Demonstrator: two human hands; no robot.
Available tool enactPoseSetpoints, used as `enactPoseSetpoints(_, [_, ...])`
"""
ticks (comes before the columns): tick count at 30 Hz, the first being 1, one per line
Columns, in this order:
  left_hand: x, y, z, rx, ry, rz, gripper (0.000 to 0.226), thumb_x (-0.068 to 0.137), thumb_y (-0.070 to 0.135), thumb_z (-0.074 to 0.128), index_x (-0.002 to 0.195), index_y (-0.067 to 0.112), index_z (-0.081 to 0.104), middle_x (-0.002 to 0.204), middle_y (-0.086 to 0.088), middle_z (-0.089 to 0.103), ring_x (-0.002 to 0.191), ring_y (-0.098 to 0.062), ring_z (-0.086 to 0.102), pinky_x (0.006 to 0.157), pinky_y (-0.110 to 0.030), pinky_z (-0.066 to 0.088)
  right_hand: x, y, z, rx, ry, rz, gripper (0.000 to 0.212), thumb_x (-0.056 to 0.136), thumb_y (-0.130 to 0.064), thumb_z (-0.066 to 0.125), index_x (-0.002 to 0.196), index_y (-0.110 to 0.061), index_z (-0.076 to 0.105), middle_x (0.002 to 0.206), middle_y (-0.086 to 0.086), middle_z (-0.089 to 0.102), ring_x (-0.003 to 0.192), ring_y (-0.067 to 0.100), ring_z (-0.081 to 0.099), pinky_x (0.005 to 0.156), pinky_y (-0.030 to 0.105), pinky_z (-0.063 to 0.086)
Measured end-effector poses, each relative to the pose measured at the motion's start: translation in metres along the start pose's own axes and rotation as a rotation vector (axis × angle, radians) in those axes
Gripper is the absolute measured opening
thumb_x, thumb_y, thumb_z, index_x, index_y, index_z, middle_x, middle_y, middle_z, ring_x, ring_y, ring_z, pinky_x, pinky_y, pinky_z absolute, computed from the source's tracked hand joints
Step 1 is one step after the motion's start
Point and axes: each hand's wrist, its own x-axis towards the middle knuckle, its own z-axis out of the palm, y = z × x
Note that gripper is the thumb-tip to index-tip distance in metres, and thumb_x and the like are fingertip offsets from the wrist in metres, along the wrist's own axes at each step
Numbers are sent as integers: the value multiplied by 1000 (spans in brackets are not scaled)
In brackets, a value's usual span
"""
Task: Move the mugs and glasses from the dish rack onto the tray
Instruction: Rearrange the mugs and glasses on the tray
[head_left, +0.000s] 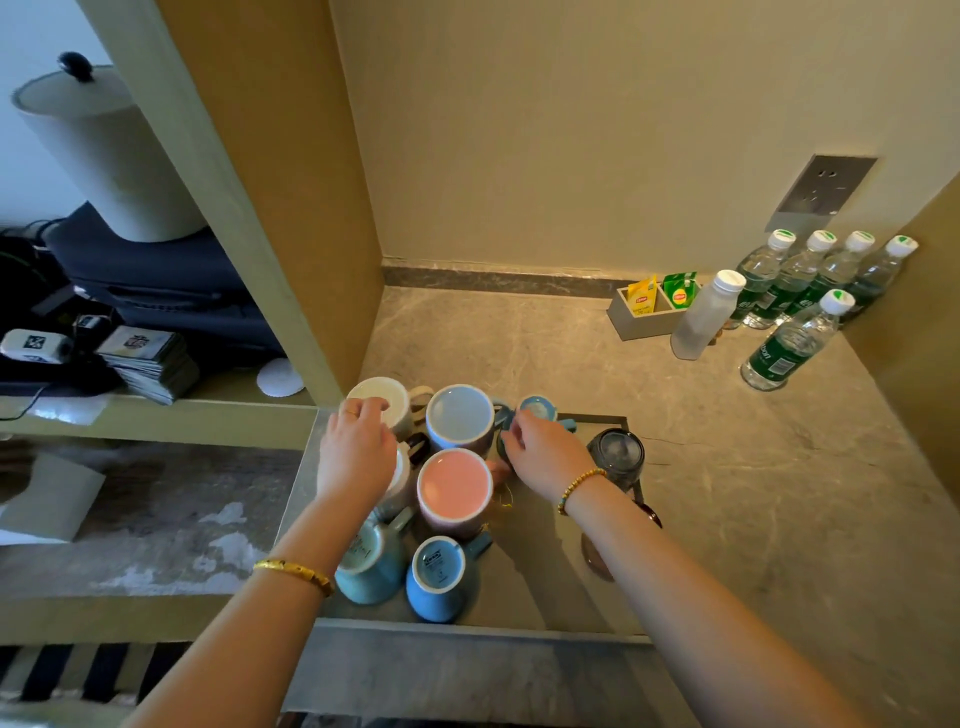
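Although no dish rack is in view, the tray, a flat grey one on the stone surface, already carries most of what can be counted: seven mugs, all upside down, and one clear glass, also inverted, at the tray's far right corner. Item: white mug, far left, with the left hand over it, fingertips touching its upturned base; whether the fingers close round it cannot be told. Item: large grey-blue mug next to it. Item: small teal mug, far edge, with the right hand at its near side, fingers curled toward it; the grip itself is hidden. Item: pink mug, centre. Item: a pale mug mostly hidden under the left hand. Item: two blue mugs, near edge, side by side. The right half of the tray has bare room. Judged from this, the transfer is well advanced, perhaps in its closing placements; what remains in the rack cannot be told. Beyond the tray: a tea-bag holder and several water bottles at the far right of the surface, well apart from the tray.
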Motion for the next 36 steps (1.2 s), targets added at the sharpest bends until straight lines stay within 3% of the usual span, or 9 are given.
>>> enactPoseSetpoints(4, [-17,-25,-2,94,-146,-230,42,93,29,45,132,14,37,135,-17,37,123,-36,36,98,-46,40,-6,-17,7,-101,-307,44,35,94,-48,39,81,-17,48,76,1,53,70,18,50,59,29,35])
enactPoseSetpoints(9, [-35,-33,1,-34,-207,-298,48,92,34,51,132,14,35,136,-18,35,125,-36,35,99,-45,38,-7,-26,10,-42,-354,83,39,93,-44,45,87,-8,58,88,14,67,78,26,66,74,37,50])
enactPoseSetpoints(13, [-54,-20,-2,76,-9,-6,46,86,42,58,122,15,46,125,-7,44,115,-26,41,91,-37,40,-6,-25,9,-74,-348,77,39,92,-46,47,69,-14,48,77,10,61,81,28,65,74,36,49])
enactPoseSetpoints(16, [-67,-2,-9,-16,-371,215,39,76,52,67,100,24,53,98,8,54,88,-10,51,70,-22,43,-7,-25,9,-52,-337,68,39,93,-45,46,72,-12,50,72,9,60,79,28,65,72,34,48])
enactPoseSetpoints(18, [-74,6,-11,101,-580,318,43,73,57,67,97,24,55,91,9,58,82,-9,52,66,-20,40,-10,-25,9,-61,-333,52,39,94,-44,43,80,-9,55,81,14,66,81,28,66,73,35,49])
enactPoseSetpoints(21, [-79,10,-7,341,-547,458,57,69,66,64,104,22,54,101,3,63,86,-13,55,74,-24,43,-14,-26,11,-87,-336,43,42,96,-41,41,92,-4,60,91,18,68,83,30,67,79,39,51])
enactPoseSetpoints(28, [-89,12,6,341,-494,443,52,76,55,65,109,17,52,107,-2,64,91,-18,59,77,-26,47,-18,-30,17,-94,-273,82,36,96,-38,41,78,-10,54,78,10,61,81,27,65,76,35,50])
enactPoseSetpoints(33, [-95,6,14,211,-476,371,51,76,49,68,116,20,52,115,1,62,100,-15,59,80,-25,47,-27,-31,24,-50,-220,116,36,97,-35,42,99,-5,62,74,4,54,74,19,54,68,29,41])
enactPoseSetpoints(36, [-94,2,13,261,-439,440,54,77,54,65,118,21,52,120,2,61,109,-16,55,98,-33,43,-38,-31,27,-18,-178,163,32,97,-35,41,109,-10,56,84,5,56,75,16,52,67,28,38])
